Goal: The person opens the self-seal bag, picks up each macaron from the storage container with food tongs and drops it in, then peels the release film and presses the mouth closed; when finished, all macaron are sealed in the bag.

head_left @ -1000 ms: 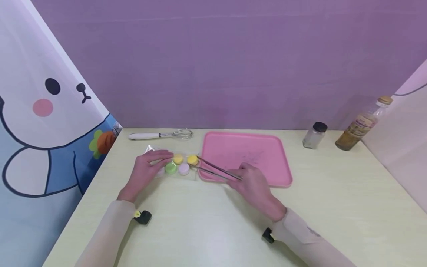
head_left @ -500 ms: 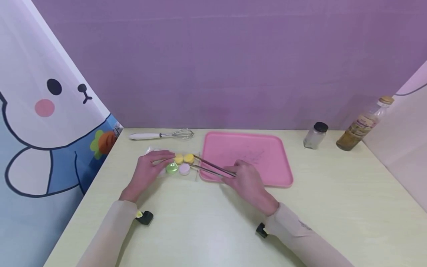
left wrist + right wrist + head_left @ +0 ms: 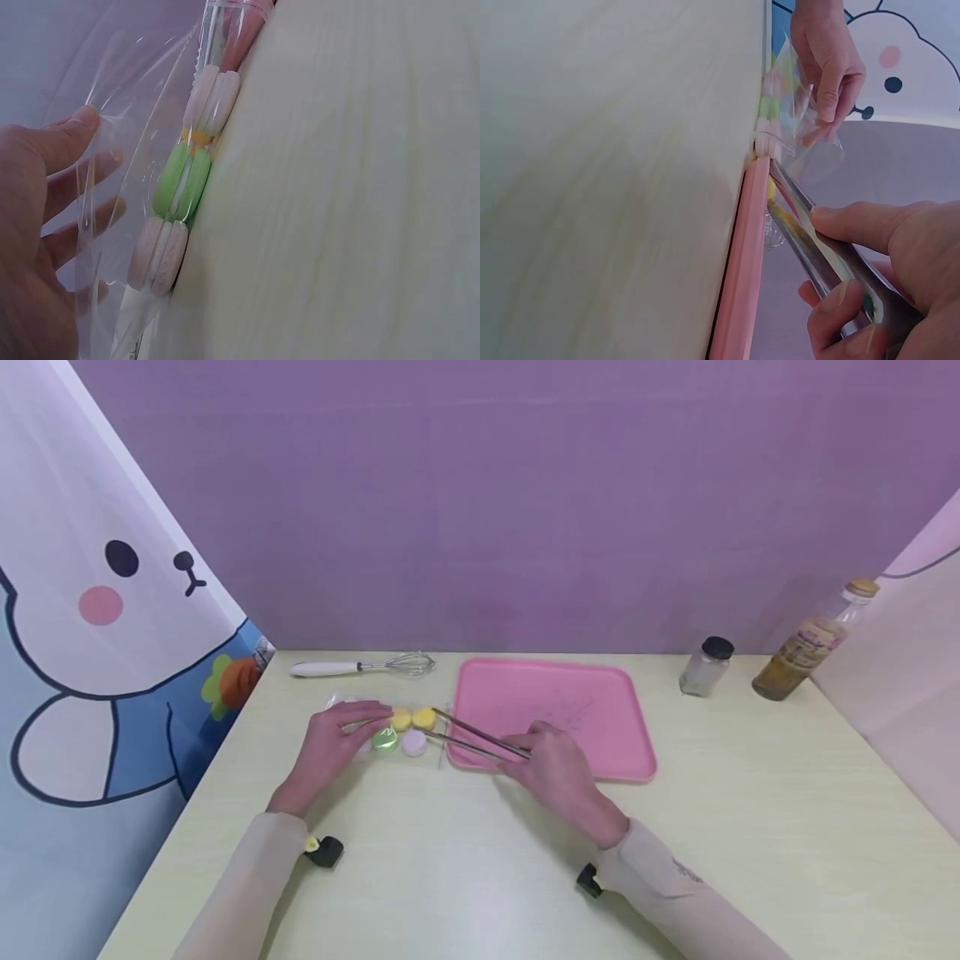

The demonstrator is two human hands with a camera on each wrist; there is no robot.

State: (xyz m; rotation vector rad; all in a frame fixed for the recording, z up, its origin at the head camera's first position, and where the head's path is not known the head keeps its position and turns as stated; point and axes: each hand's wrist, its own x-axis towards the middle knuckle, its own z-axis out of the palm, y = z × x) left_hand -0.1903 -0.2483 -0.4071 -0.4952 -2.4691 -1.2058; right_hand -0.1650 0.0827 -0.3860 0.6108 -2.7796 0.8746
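Note:
My left hand (image 3: 330,743) pinches the film of a clear plastic bag (image 3: 139,172), lifting it over the macarons. Inside lie two yellow macarons (image 3: 424,718), a green macaron (image 3: 181,184) and pale pinkish-lilac ones (image 3: 414,742). Part of the bag is hidden under the left hand in the head view. My right hand (image 3: 558,768) grips metal tongs (image 3: 810,232). Their tips reach the bag's right end, beside the right-hand yellow macaron; whether they touch it I cannot tell.
Under the tongs and right hand sits a pink tray (image 3: 555,718). A whisk (image 3: 360,667) lies behind the bag. To the far right stand a jar with a black lid (image 3: 707,668) and a corked bottle (image 3: 810,647). A purple backdrop (image 3: 525,527) rises behind the table.
During the first half second my right hand moved slightly left with the tongs, and the right-hand yellow macaron shifted left toward the other one. Since then hardly anything has moved. My left hand stays in place.

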